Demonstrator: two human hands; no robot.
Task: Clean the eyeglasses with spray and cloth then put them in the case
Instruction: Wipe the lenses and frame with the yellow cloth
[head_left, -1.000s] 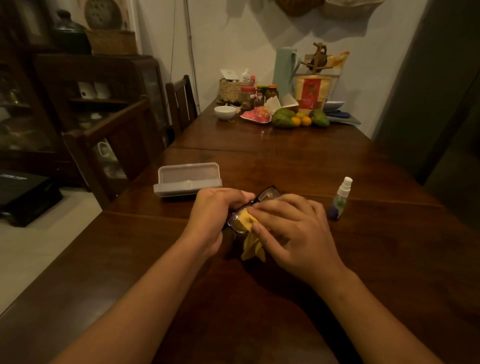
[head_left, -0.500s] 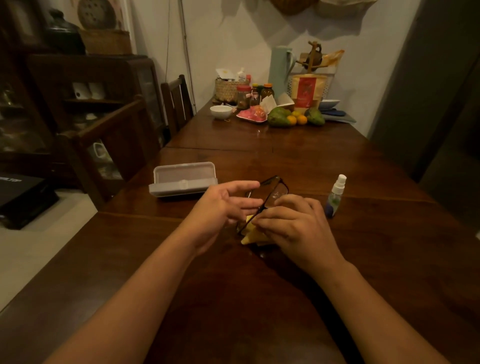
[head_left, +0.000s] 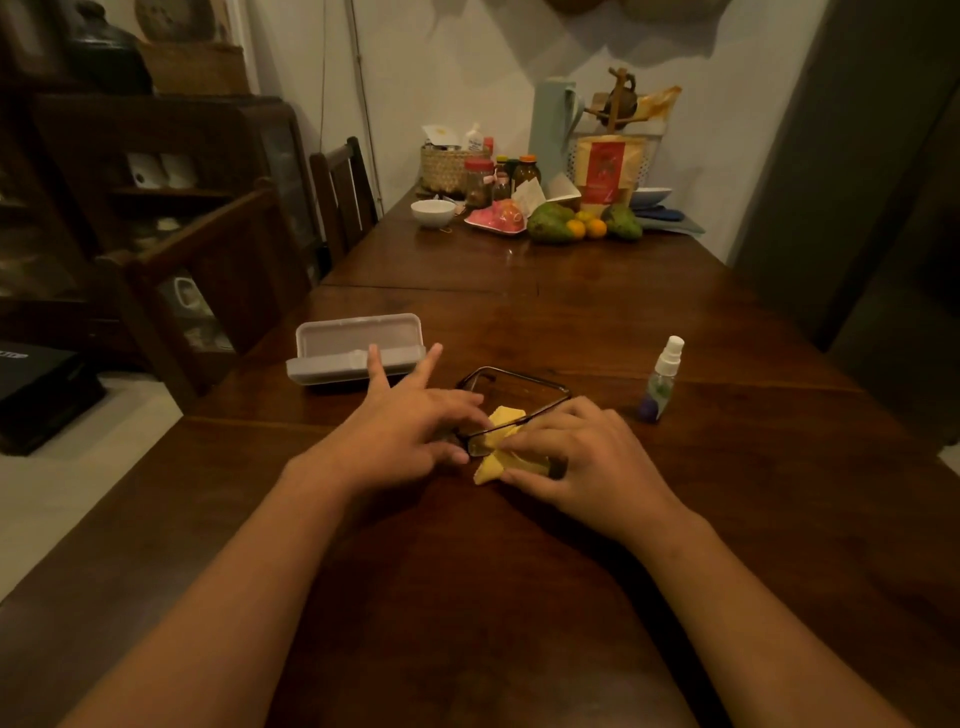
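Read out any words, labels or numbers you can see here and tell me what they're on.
Nothing is legible.
Red-labelled pouch: print too blurred.
Spray bottle: label too blurred.
Black box at the left edge: white lettering, unreadable.

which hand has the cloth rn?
The right hand: its curled fingers pinch the yellow cloth at the eyeglasses. The left hand has its fingers spread straight.
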